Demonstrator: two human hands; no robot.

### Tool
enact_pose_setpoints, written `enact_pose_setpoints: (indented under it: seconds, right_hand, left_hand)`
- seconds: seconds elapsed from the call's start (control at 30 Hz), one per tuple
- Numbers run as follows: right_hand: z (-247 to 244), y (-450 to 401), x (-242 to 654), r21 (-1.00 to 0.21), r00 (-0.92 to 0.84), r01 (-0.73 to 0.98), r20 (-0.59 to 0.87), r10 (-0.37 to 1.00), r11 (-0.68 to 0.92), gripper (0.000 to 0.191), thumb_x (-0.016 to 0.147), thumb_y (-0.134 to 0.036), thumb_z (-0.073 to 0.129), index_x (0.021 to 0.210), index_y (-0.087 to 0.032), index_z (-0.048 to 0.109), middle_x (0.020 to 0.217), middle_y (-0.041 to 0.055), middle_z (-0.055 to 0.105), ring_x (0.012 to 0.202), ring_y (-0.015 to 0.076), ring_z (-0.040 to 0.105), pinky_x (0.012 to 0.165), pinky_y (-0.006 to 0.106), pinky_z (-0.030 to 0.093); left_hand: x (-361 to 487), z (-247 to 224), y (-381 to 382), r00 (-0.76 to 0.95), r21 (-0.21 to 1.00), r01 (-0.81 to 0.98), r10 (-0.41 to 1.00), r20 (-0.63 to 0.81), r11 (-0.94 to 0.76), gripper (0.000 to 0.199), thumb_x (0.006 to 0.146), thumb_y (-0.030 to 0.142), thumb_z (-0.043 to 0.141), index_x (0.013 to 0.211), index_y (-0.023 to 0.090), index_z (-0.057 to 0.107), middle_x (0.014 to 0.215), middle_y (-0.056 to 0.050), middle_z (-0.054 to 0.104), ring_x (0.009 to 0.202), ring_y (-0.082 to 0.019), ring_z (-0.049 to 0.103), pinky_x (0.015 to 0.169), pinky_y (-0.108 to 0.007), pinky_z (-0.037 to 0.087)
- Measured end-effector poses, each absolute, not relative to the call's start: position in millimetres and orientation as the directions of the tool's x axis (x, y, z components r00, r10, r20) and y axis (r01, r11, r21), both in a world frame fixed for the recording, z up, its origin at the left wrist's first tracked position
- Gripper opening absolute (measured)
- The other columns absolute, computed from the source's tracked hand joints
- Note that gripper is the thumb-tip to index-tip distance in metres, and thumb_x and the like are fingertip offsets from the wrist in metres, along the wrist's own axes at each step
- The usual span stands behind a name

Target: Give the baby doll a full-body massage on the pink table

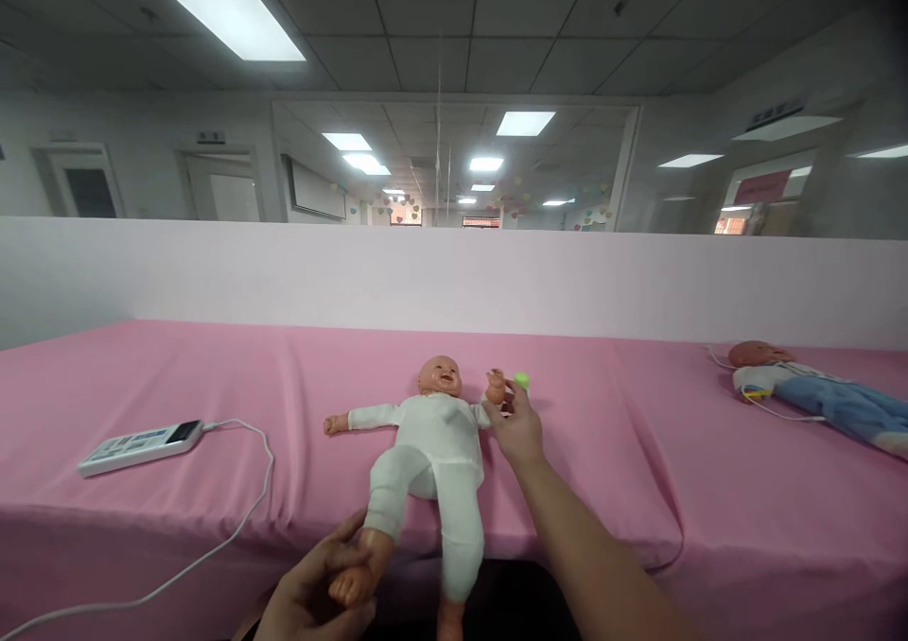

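A baby doll (pixel 441 438) in a white cloth suit lies on its back on the pink sheet, its head away from me and its legs toward me. Around the doll's bare foot on the left side, my left hand (pixel 319 589) is closed, fingers near the ankle. At the doll's raised arm on the right side, my right hand (pixel 519 425) grips the wrist area between thumb and fingers. Just behind my right fingertips shows a small bright green round thing (pixel 522 379), whose kind I cannot make out.
A white handheld device (pixel 140 447) with a dark screen lies on the left, its white cable (pixel 255 509) running off the near edge. A second doll (pixel 829 400) in blue, with thin tubes, lies far right. A low white partition (pixel 426 277) stands behind the pink sheet (pixel 602 509).
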State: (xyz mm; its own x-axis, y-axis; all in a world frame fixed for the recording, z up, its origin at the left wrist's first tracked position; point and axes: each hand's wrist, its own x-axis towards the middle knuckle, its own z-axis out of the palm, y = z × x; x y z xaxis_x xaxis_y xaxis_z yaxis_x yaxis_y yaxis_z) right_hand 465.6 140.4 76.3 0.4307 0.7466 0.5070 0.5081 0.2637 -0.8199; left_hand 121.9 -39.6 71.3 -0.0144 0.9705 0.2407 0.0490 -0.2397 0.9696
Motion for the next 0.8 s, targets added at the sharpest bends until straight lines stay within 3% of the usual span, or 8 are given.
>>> enact_pose_setpoints:
  seconds: [0.13, 0.2, 0.3, 0.37, 0.43, 0.53, 0.7, 0.8]
  right_hand:
    - [83, 131, 441, -0.531, 0.048, 0.706, 0.696, 0.716, 0.468, 0.039, 0.089, -0.028, 0.066, 0.128, -0.029, 0.07, 0.114, 0.0037, 0.076, 0.103, 0.0259, 0.066, 0.094, 0.041, 0.053]
    - [85, 128, 434, -0.371, -0.133, 0.748, 0.729, 0.672, 0.55, 0.041, 0.087, -0.018, 0.064, 0.125, -0.029, 0.073, 0.119, 0.004, 0.075, 0.112, 0.0274, 0.062, 0.103, 0.044, 0.048]
    - [84, 124, 427, -0.231, -0.275, 0.786, 0.7, 0.659, 0.573, 0.046, 0.09, -0.011, 0.061, 0.131, -0.03, 0.071, 0.127, 0.005, 0.073, 0.12, 0.0287, 0.058, 0.108, 0.047, 0.044]
    - [82, 123, 425, -0.211, -0.282, 0.805, 0.687, 0.67, 0.555, 0.046, 0.093, -0.011, 0.059, 0.133, -0.03, 0.071, 0.127, 0.0056, 0.073, 0.122, 0.0292, 0.057, 0.109, 0.048, 0.043]
    - [79, 123, 426, -0.253, -0.237, 0.802, 0.696, 0.678, 0.541, 0.044, 0.093, -0.011, 0.058, 0.132, -0.029, 0.071, 0.126, 0.006, 0.073, 0.122, 0.0291, 0.058, 0.109, 0.048, 0.043]
    - [75, 128, 434, -0.401, -0.111, 0.755, 0.701, 0.704, 0.519, 0.04, 0.093, -0.019, 0.06, 0.13, -0.027, 0.07, 0.123, 0.0062, 0.073, 0.118, 0.0291, 0.061, 0.106, 0.047, 0.046]
    - [72, 139, 456, -0.722, 0.22, 0.573, 0.592, 0.775, 0.388, 0.042, 0.092, -0.038, 0.061, 0.132, -0.026, 0.064, 0.118, 0.0048, 0.074, 0.093, 0.0244, 0.069, 0.085, 0.039, 0.056]
    - [69, 146, 466, -0.802, 0.333, 0.513, 0.514, 0.791, 0.305, 0.045, 0.09, -0.045, 0.063, 0.132, -0.027, 0.061, 0.112, 0.0036, 0.076, 0.08, 0.0214, 0.07, 0.077, 0.036, 0.056]
  left_hand:
    - [145, 90, -15, 0.076, 0.959, -0.001, 0.956, 0.282, -0.283, 0.044, 0.06, 0.045, 0.096, 0.093, 0.023, 0.078, 0.132, -0.015, 0.073, 0.116, -0.04, 0.071, 0.091, -0.048, 0.062]
    - [156, 98, 1, 0.098, 0.953, -0.034, 0.948, 0.302, -0.3, 0.043, 0.063, 0.041, 0.094, 0.097, 0.022, 0.077, 0.124, -0.014, 0.074, 0.104, -0.033, 0.073, 0.084, -0.042, 0.063]
    - [174, 109, 21, 0.123, 0.965, -0.072, 0.958, 0.26, -0.253, 0.043, 0.066, 0.037, 0.091, 0.102, 0.019, 0.073, 0.134, -0.014, 0.069, 0.085, -0.021, 0.071, 0.066, -0.031, 0.058]
    - [183, 114, 28, 0.126, 0.972, -0.097, 0.967, 0.223, -0.212, 0.047, 0.066, 0.036, 0.09, 0.104, 0.017, 0.071, 0.143, -0.015, 0.064, 0.076, -0.015, 0.067, 0.057, -0.026, 0.052]
    - [187, 113, 30, 0.121, 0.974, -0.115, 0.97, 0.211, -0.197, 0.049, 0.065, 0.035, 0.091, 0.105, 0.016, 0.07, 0.146, -0.016, 0.062, 0.074, -0.014, 0.065, 0.054, -0.024, 0.05]
    - [179, 104, 22, 0.085, 0.966, -0.112, 0.966, 0.243, -0.233, 0.047, 0.064, 0.035, 0.093, 0.102, 0.017, 0.072, 0.151, -0.017, 0.059, 0.086, -0.02, 0.071, 0.06, -0.027, 0.055]
    - [148, 87, -17, 0.057, 0.958, 0.01, 0.957, 0.284, -0.285, 0.047, 0.061, 0.046, 0.095, 0.099, 0.023, 0.078, 0.15, -0.014, 0.062, 0.121, -0.039, 0.069, 0.085, -0.041, 0.064]
    - [134, 83, -47, 0.012, 0.958, 0.123, 0.966, 0.258, -0.257, 0.047, 0.06, 0.048, 0.095, 0.099, 0.026, 0.081, 0.141, -0.012, 0.07, 0.129, -0.043, 0.064, 0.102, -0.05, 0.059]
